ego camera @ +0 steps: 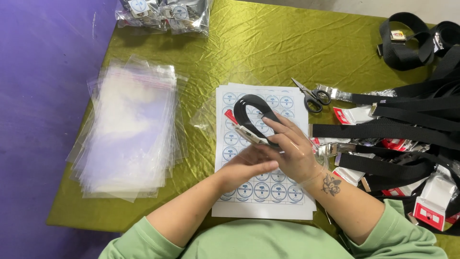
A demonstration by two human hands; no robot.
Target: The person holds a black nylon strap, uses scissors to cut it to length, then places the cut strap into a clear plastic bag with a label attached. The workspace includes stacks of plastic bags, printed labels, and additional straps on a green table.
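- Two hands are working together over the sticker sheet (262, 192), the landmark lying on the green-covered bench (268, 43).
- Right hand (293, 152) is grasping a coiled black belt (252, 115), keeping the loop from springing open above the sheet.
- Left hand (250, 165) is lying flat and released beneath it, seemingly steadying a clear film around the belt.
- Clear bags (129, 134) are stacked left of the sheet; scissors (312, 97) and loose belts (407, 129) are lying to its right, within reach.
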